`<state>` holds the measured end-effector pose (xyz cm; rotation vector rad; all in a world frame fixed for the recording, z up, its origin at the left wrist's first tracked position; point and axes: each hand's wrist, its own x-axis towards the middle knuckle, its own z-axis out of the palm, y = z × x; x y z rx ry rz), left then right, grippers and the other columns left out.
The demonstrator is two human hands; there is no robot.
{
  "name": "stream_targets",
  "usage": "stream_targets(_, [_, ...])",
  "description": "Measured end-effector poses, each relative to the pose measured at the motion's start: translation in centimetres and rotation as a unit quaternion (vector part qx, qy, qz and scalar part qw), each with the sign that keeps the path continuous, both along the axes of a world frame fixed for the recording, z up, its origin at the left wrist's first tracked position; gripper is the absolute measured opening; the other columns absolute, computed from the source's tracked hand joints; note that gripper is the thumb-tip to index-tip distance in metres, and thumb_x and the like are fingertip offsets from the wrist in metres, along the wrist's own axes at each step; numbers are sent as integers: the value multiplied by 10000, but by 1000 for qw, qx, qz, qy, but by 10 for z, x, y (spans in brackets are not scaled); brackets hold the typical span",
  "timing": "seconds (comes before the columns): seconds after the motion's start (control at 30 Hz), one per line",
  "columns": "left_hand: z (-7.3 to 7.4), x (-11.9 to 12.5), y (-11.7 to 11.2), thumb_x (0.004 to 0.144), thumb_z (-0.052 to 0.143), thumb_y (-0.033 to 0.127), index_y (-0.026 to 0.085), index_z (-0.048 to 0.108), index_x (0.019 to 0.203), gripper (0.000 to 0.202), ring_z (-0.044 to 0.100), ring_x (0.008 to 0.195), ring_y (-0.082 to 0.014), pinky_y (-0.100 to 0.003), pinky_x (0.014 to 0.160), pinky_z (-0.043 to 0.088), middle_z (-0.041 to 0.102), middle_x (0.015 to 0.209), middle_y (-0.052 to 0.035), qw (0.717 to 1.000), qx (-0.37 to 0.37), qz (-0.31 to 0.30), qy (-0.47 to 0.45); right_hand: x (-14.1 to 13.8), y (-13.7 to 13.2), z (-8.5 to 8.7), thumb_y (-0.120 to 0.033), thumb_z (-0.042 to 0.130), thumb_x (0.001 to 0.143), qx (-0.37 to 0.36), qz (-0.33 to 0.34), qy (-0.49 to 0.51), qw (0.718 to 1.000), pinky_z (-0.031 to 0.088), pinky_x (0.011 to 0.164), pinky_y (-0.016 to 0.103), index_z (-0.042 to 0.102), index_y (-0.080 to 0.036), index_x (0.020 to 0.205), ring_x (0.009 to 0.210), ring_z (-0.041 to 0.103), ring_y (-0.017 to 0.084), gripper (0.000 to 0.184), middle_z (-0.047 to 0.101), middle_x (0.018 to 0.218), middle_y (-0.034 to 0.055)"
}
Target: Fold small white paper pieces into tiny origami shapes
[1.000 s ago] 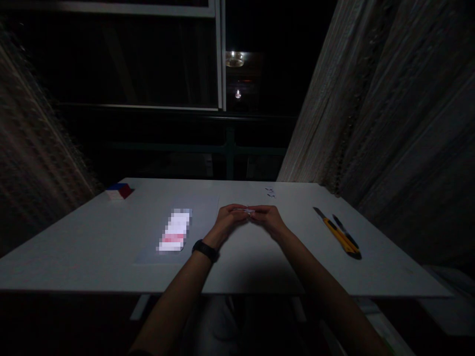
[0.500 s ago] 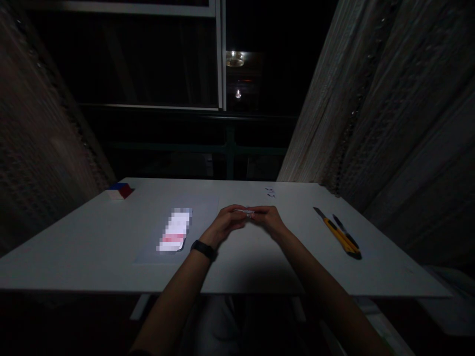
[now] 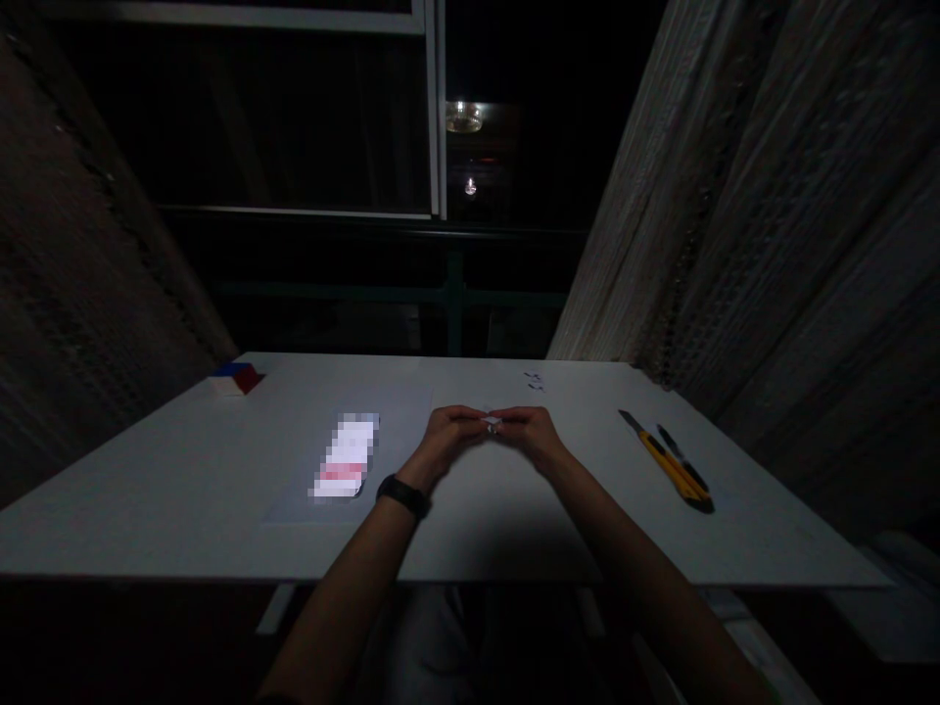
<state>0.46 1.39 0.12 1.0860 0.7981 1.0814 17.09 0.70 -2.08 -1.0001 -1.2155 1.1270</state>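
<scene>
Over the middle of the white table (image 3: 183, 470), my left hand (image 3: 449, 433) and my right hand (image 3: 527, 429) meet at the fingertips. Between them they pinch a small piece of white paper (image 3: 492, 421), which looks folded; its exact shape is too small and dim to tell. A dark band (image 3: 402, 495) circles my left wrist. To the left a lit phone (image 3: 347, 455), its screen blurred out, lies on a pale sheet (image 3: 290, 509). Small dark marks or scraps (image 3: 535, 382) lie beyond my hands.
On the right lie a yellow utility knife (image 3: 672, 465) with its blade showing and a dark pen (image 3: 682, 457). A blue, red and white cube (image 3: 235, 378) sits at the far left corner. Curtains (image 3: 624, 196) and a dark window stand behind the table.
The fingers of my left hand have straightened and drawn slightly left. More of the white paper shows between both hands. The things on the table have stayed put.
</scene>
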Motion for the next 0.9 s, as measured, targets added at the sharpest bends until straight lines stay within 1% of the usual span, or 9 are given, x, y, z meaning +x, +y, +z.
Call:
stream_targets(0.2, [-2,0,1,415,809,195,76,686,671,309,608,586,-170,-311,637,485,666,626,-83,999,33,4,29,2,-2,2,-250,792,446,-6,17,-15,1000,456,644,327,732,-153,729,602,607,176,305,699,663,55])
stream_targets(0.37, [-5,-1,4,398,814,189,79,695,654,302,613,584,-175,-313,633,480,671,635,-90,997,47,11,53,4,-2,2,-237,800,434,-10,30,-22,999,457,618,322,730,-147,744,583,606,172,330,695,652,55])
stream_targets(0.5, [-7,-2,6,415,795,173,83,705,662,279,602,561,-161,-292,603,471,668,618,-83,996,54,6,77,7,-3,3,-229,811,419,-20,33,-25,999,457,591,314,729,-148,721,553,603,166,324,687,619,52])
stream_targets(0.63, [-10,-3,8,451,789,221,85,712,684,280,611,592,-172,-293,610,473,680,656,-97,991,89,6,95,8,-3,4,-251,815,428,-13,32,-41,999,462,602,326,731,-143,719,572,614,182,322,696,646,70])
stream_targets(0.77, [-10,-3,9,455,797,259,89,713,673,289,619,627,-186,-298,627,477,688,686,-108,987,121,7,109,9,-2,4,-275,808,456,-4,37,-50,998,463,616,334,732,-141,735,600,622,193,319,705,684,83])
stream_targets(0.9, [-10,-4,9,471,789,265,84,714,683,289,617,616,-188,-299,615,474,687,678,-113,987,115,0,116,10,-1,3,-275,810,451,-9,40,-53,998,461,617,331,732,-136,726,600,620,189,318,704,685,85])
